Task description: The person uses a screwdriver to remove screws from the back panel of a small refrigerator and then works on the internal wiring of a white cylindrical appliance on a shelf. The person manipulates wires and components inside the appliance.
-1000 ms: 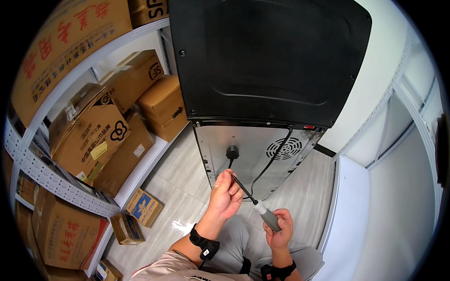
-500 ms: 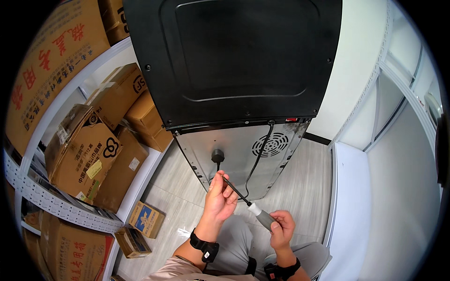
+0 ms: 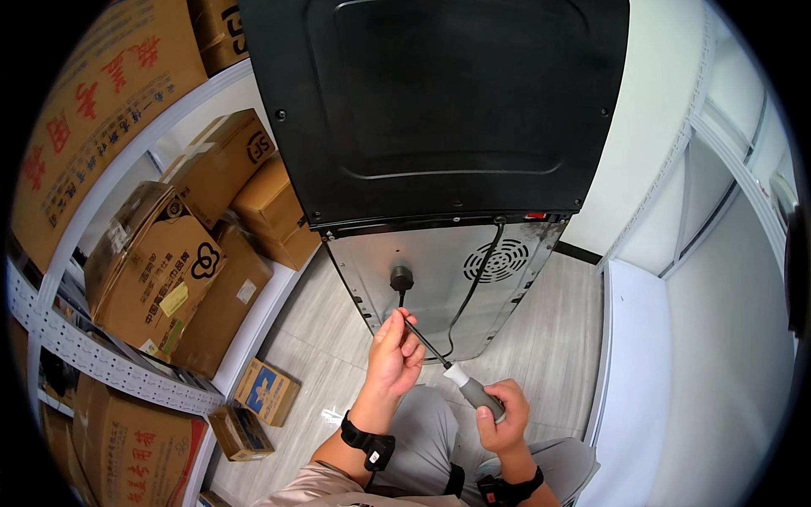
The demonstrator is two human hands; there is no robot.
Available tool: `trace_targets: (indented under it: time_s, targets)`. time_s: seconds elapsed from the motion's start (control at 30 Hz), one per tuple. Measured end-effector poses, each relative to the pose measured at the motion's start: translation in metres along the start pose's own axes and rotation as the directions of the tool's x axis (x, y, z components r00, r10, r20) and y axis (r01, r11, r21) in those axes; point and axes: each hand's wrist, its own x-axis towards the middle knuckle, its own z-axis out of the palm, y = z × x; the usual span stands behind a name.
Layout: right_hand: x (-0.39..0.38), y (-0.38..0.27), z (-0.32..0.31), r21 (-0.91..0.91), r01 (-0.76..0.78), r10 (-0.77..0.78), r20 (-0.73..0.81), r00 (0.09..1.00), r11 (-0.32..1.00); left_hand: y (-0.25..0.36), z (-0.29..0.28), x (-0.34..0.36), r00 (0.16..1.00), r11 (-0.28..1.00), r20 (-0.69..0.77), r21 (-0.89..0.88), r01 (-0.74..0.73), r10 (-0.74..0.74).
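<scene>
My right hand (image 3: 503,414) is closed round the grey, white-collared handle of a screwdriver (image 3: 467,384). My left hand (image 3: 394,359), palm up, pinches the far end of the screwdriver's dark shaft. Just beyond my fingers, a black plug (image 3: 401,278) with a cord hanging down rests against the silver back panel (image 3: 372,258) of a tall appliance. A second black cord (image 3: 473,296) runs from the panel's top edge past a round vent (image 3: 496,260). A black upper panel (image 3: 439,101) with screws round its edge is above, and a small red switch (image 3: 535,215) sits at the seam.
At left, a white metal shelf (image 3: 127,372) holds several cardboard boxes (image 3: 190,304); small boxes (image 3: 266,393) lie on the pale floor (image 3: 541,338). A white wall (image 3: 642,101) and pale panels with a low ledge (image 3: 634,380) stand at right. My crossed legs (image 3: 422,431) are below.
Since a second ago the view has shifted, so the appliance sits further left in it. My right thumb has moved on the handle; both hands still hold the screwdriver in much the same way.
</scene>
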Motion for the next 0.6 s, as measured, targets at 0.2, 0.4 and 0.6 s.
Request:
trace_targets:
  time_s: [0.2,0.4,0.6]
  targets:
    - [0.004,-0.009,0.018,-0.171,0.122,-0.103,0.118,0.988,0.978,0.014,0.002,-0.002,0.994,0.996,-0.095,0.072,-0.047,0.054]
    - [0.004,-0.012,0.032,-0.132,0.042,-0.012,0.222,0.975,0.99,0.024,-0.006,-0.004,0.972,0.991,-0.21,0.108,-0.083,0.105]
    - [0.008,-0.014,0.043,-0.167,-0.009,0.052,0.253,0.966,0.986,0.02,-0.006,-0.009,0.943,0.921,-0.225,0.356,-0.156,0.246]
